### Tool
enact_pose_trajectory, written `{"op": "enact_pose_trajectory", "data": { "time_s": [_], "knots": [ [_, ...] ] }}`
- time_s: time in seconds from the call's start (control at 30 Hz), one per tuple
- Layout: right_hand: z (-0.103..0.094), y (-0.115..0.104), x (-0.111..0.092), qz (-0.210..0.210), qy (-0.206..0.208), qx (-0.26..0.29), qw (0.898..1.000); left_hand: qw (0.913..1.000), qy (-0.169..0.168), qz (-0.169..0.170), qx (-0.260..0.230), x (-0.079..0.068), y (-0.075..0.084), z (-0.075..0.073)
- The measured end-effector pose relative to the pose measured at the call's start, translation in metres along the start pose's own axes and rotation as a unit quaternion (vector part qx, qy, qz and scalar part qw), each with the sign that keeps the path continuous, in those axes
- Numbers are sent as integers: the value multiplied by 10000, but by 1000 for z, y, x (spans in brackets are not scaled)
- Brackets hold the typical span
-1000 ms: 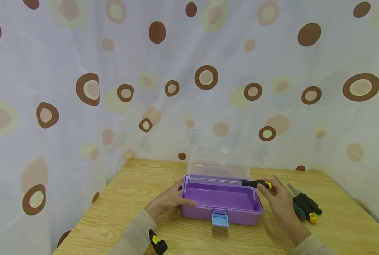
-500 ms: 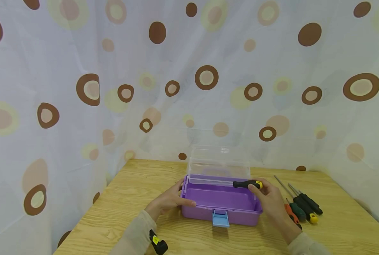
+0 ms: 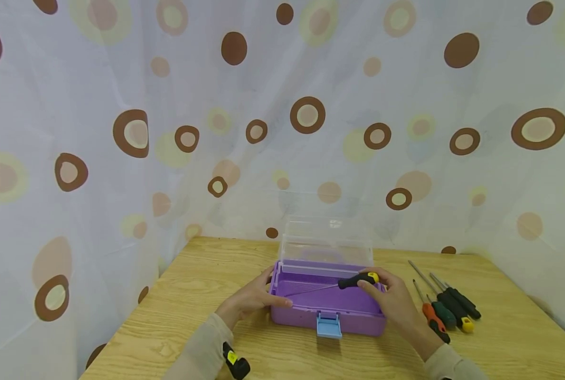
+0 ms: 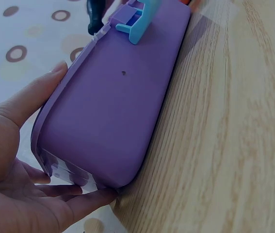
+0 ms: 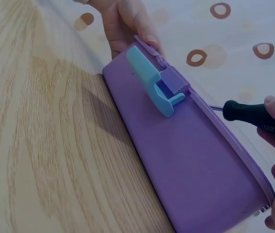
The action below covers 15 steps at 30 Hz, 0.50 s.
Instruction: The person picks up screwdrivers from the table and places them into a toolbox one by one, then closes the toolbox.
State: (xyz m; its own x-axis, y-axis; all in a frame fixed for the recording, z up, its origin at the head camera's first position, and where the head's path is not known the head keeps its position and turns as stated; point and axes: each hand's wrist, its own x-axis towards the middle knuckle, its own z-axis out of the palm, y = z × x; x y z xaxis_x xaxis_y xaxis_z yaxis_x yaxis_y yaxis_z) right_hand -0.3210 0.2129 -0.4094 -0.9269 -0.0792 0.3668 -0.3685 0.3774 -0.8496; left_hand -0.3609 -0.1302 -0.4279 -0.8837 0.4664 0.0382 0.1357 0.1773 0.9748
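A purple plastic toolbox (image 3: 306,319) with a blue latch (image 3: 328,326) stands on the table, its clear lid (image 3: 327,240) tipped back. My left hand (image 3: 251,298) grips the box's left end, thumb over the front rim and fingers along the end wall, as the left wrist view shows. Between thumb and fingers my right hand (image 3: 393,298) pinches a screwdriver with a black handle (image 3: 351,281) and yellow end. Its shaft slants down to the left inside the box, the tip near the left front. In the right wrist view the handle (image 5: 249,114) sits just above the front rim.
Several more screwdrivers lie right of the box: an orange and black one (image 3: 434,319), a green one (image 3: 443,315) and black ones (image 3: 460,302). A dotted curtain (image 3: 282,132) hangs behind the wooden table (image 3: 206,264).
My right hand has moved left and slightly down with the screwdriver, whose shaft has swung from along the back rim down into the box. My left hand stays put.
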Motion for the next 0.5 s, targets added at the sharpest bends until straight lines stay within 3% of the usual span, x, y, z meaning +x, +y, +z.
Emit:
{"op": "enact_pose_trajectory", "data": {
  "time_s": [0.37,0.5],
  "knots": [
    [-5,-1,1,-226,-735,-449,9960,10000,80,-43,-15,0,0,2],
    [-7,-1,2,-530,-756,-643,9937,9999,96,-49,0,0,0,2]
  ]
}}
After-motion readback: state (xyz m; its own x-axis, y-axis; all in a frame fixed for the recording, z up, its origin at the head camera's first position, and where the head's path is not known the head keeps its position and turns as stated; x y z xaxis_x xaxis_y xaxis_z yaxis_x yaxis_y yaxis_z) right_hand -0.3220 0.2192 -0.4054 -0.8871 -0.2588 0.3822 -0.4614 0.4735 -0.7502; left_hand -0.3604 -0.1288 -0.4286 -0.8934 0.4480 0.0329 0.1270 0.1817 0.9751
